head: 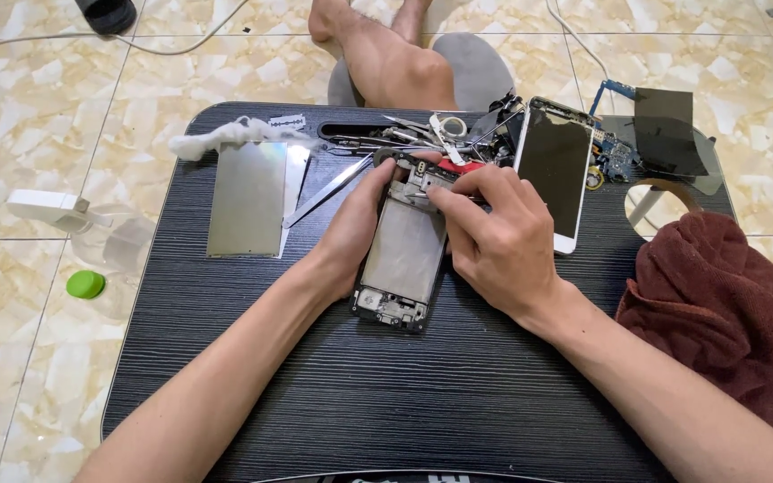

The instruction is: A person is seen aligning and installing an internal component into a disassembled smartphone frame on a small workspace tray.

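Phone frame [402, 255] — bare grey metal, opened — gripped between both hands' fingers [458, 192].

Beige marbled tile floor [38, 116], evenly lit. Low black wood-grain desk [386, 394] sits on it. Grey cushion [480, 67] beyond the desk's far edge.
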